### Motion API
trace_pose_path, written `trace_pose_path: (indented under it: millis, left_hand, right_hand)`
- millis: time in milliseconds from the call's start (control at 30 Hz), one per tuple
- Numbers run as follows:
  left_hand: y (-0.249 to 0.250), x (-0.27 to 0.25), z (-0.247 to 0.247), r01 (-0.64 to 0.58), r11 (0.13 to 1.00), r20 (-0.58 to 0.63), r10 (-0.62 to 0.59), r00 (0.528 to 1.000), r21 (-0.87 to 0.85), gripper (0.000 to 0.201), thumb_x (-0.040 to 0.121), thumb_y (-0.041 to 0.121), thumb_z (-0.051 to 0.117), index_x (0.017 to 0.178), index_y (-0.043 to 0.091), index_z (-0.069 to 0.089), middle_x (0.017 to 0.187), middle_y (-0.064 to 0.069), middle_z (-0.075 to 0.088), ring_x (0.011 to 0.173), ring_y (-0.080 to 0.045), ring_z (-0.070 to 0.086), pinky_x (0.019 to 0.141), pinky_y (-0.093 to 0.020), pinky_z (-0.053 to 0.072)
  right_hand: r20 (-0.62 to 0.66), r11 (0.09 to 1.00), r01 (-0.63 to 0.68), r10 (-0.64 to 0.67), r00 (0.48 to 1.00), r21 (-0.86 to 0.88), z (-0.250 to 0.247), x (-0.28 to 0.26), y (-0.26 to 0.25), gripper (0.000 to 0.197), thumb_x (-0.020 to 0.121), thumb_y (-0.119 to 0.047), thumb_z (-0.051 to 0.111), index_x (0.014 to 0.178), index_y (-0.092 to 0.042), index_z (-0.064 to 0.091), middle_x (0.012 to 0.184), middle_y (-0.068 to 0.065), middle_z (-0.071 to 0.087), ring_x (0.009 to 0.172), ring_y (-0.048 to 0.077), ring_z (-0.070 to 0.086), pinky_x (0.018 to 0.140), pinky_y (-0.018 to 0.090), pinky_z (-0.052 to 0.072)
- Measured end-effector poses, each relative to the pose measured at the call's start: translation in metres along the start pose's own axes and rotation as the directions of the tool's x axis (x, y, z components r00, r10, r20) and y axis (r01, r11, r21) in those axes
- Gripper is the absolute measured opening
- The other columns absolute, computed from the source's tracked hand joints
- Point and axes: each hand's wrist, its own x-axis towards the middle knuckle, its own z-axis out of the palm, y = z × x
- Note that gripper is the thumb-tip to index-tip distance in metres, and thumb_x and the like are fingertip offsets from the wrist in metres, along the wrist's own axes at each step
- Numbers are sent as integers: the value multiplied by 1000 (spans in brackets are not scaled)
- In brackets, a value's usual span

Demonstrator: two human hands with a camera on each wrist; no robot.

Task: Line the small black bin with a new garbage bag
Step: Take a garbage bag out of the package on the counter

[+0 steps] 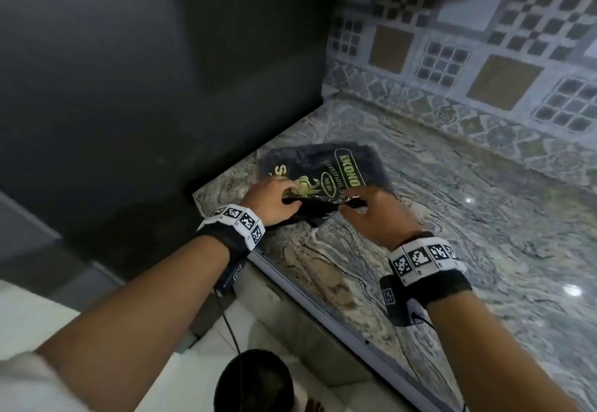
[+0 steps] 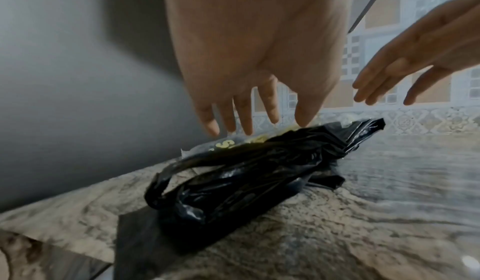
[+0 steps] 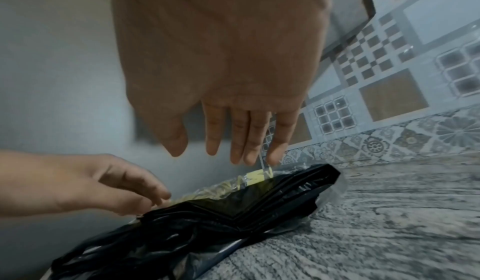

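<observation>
A clear pack of black garbage bags (image 1: 326, 166) with gold print lies on the marble counter (image 1: 468, 218), near its left corner. Loose black bags (image 2: 259, 173) spill from the pack's near end toward the counter's front edge. My left hand (image 1: 287, 193) is at the pack's left near edge, fingers spread and lightly touching the wrapper (image 3: 221, 190). My right hand (image 1: 361, 200) hovers just over the right near edge with straight fingers (image 3: 249, 140), holding nothing. The small black bin (image 1: 255, 379) stands on the floor below the counter, between my forearms.
A tall dark panel (image 1: 129, 88) rises directly left of the counter. A patterned tile backsplash (image 1: 484, 56) runs behind it. The counter's front edge (image 1: 323, 308) runs diagonally above pale floor tiles, where toes (image 1: 315, 406) show beside the bin.
</observation>
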Motion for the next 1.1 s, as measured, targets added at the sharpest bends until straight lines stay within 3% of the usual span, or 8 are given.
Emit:
trace_pose_path:
  millis: [167,267,400,567,700,867,967,1100]
  left_hand:
    - [1,15,11,58,998,-38,-57,998,21,27,81,33,64,105,21,70,116,-1,67,103,-23,63,87,-39,52]
    - [2,21,12,58,996,-115,-65,991,-61,17,83,29,62,89,19,74,102,1,70,92,-20,65,82,-39,54]
    - [0,30,2,85,980,-206,-122,971,-181,16,82,30,64,88,21,75,99,3,73,89,-16,67,82,-38,55]
    - [3,37,-14,74,964,-221,-133,966,-256,19,83,26,67,93,12,76,100,-4,75,91,-12,67,81,-23,50]
    - [2,35,-17,79,963,-208,-135,969,-257,19,83,27,68,93,13,77,100,-3,75,91,-10,67,83,-21,50]
    - [1,34,-19,66,965,-218,-124,968,-254,19,83,27,68,93,13,77,100,-1,76,92,-7,68,87,-21,50]
    - [-1,32,-17,56,969,-217,-110,970,-241,19,83,28,68,94,15,76,100,-1,76,90,-7,67,88,-23,51]
    - [-5,20,-20,58,972,-198,-104,975,-226,22,83,33,66,98,19,75,104,0,73,97,-9,65,90,-28,51]
  right_hand:
    - [-2,999,40,-40,999,30,1,19,12,39,85,-46,56,120,-29,60,122,1,63,98,19,66,83,38,56]
    - [-28,998,65,-64,998,25,1,24,14,38,85,-44,57,118,-27,61,121,1,64,102,21,64,84,38,55]
    - [-89,985,171,-171,981,-7,3,23,1,32,85,-36,59,116,-27,61,112,1,67,96,20,65,77,36,56]
    - [86,947,321,-317,945,-31,35,32,-26,46,84,-34,59,129,-25,54,131,-1,58,119,17,54,93,34,50]
    - [254,929,294,-236,938,-223,58,57,-33,66,82,-37,59,142,-24,36,148,5,41,136,25,36,109,46,34]
    - [215,889,235,-160,964,-392,78,70,-33,41,86,-27,57,126,-21,55,127,7,58,121,29,51,98,43,40]
    - [146,893,234,-192,971,-385,81,68,-35,25,88,-16,54,109,-20,66,110,6,67,107,28,60,86,37,47]
    - [132,923,264,-235,963,-280,78,60,-37,23,91,-19,52,108,-21,67,103,6,70,97,28,65,76,35,50]
